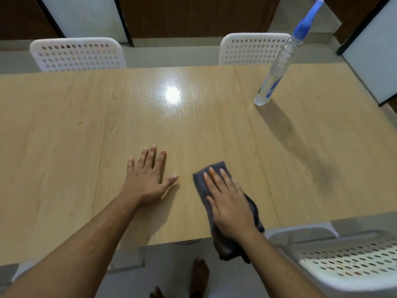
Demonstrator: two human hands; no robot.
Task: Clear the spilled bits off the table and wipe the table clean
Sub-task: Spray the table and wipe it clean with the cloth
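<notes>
Table (214, 130), light wood-grain, head view. A dark grey cloth (200, 181) lies at the near edge, right of centre, its tail hanging over the edge. The right hand (231, 203) presses flat on the cloth, fingers straight and close together. The left hand (148, 181) rests palm-down on the bare table just left of the cloth, fingers spread. A small orange speck (80, 122) lies far left. A clear spray bottle (279, 61) with blue nozzle stands at far right. White perforated chairs (77, 53) flank the table.

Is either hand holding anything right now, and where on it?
The right hand presses flat on the grey cloth's middle. The left hand holds nothing.
</notes>
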